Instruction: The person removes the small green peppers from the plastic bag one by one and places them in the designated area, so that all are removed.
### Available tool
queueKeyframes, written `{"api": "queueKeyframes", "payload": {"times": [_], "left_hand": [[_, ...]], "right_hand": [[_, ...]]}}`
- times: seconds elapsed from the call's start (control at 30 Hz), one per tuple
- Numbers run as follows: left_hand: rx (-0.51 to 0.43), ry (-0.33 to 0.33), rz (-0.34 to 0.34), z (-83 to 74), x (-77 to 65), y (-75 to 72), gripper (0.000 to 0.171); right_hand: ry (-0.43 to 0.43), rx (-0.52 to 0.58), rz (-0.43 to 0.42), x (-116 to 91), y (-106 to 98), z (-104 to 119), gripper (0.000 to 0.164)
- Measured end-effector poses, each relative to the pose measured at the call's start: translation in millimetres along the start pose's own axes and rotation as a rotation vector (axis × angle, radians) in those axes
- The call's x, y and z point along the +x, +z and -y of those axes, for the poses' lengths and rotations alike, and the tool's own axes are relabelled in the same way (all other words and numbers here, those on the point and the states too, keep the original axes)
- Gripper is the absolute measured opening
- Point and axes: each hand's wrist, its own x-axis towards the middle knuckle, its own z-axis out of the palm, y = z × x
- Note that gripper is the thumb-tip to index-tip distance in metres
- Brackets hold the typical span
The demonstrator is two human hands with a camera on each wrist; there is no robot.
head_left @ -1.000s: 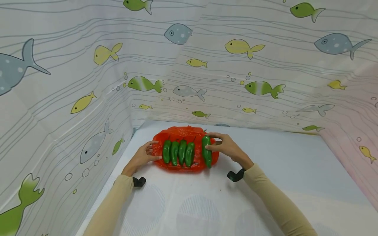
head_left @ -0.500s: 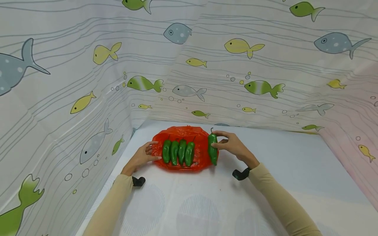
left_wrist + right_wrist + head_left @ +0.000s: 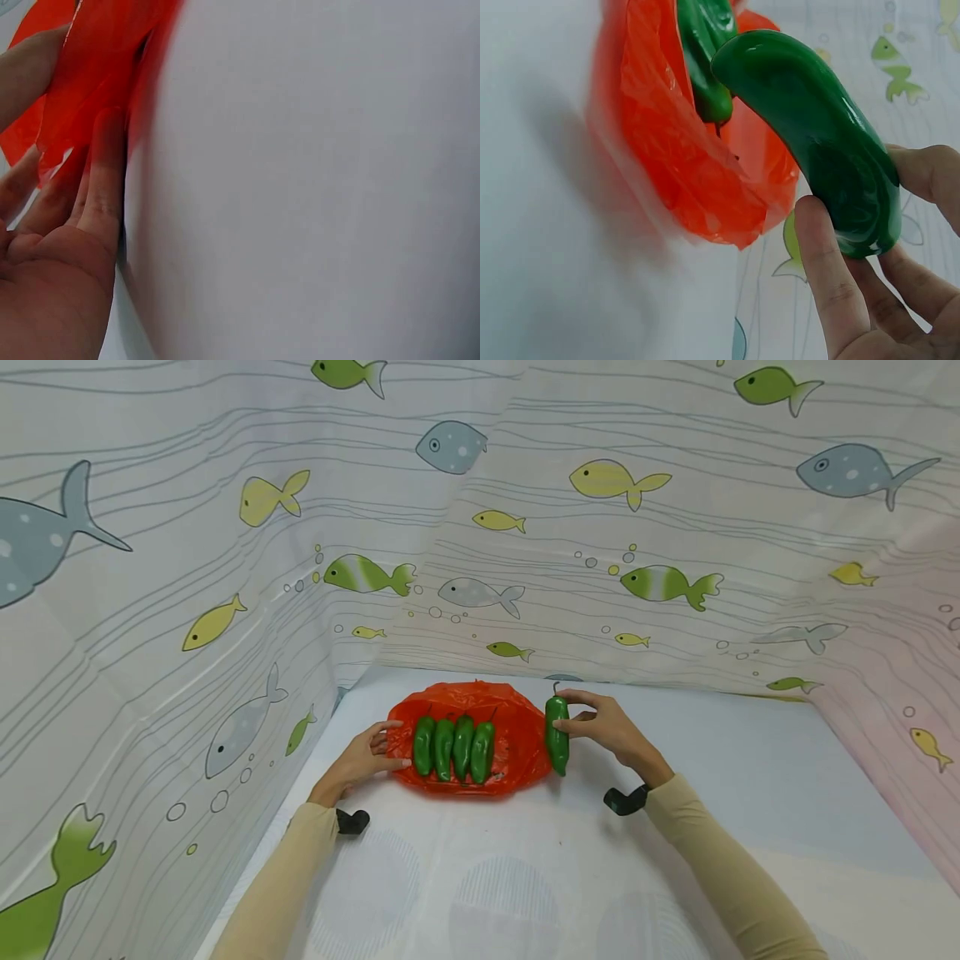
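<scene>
In the head view, my right hand (image 3: 613,731) pinches a long green pepper (image 3: 557,739) by its sides, just off the bag's right edge. The right wrist view shows this pepper (image 3: 817,135) between thumb and fingers, its stem out of sight there. A red plastic bag (image 3: 521,735) lies spread open on the table. Several green peppers (image 3: 462,750) stand side by side in it, left of its middle. At the bag's left rim my left hand (image 3: 358,762) grips the plastic; in the left wrist view the red film (image 3: 94,82) runs between its fingers.
The white table (image 3: 502,860) has faint round prints. Fish-patterned sheets (image 3: 555,543) rise behind it and on both sides. Dark camera mounts (image 3: 625,800) sit at the wrists.
My right hand has carried the green pepper rightward, from over the bag's right part to beyond its edge. The left hand and the other peppers stay where they were.
</scene>
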Motion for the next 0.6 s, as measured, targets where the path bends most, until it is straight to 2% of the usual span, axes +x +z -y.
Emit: {"api": "queueKeyframes", "payload": {"times": [0.07, 0.6], "left_hand": [[-0.001, -0.003, 0.001, 2.3, 1.2, -0.3, 0.082], [-0.001, 0.012, 0.013, 6.6, 4.2, -2.4, 0.083]], "right_hand": [[-0.003, -0.017, -0.008, 3.7, -2.8, -10.5, 0.066], [0.026, 0.004, -0.037, -0.2, -21.0, -22.8, 0.069]]}}
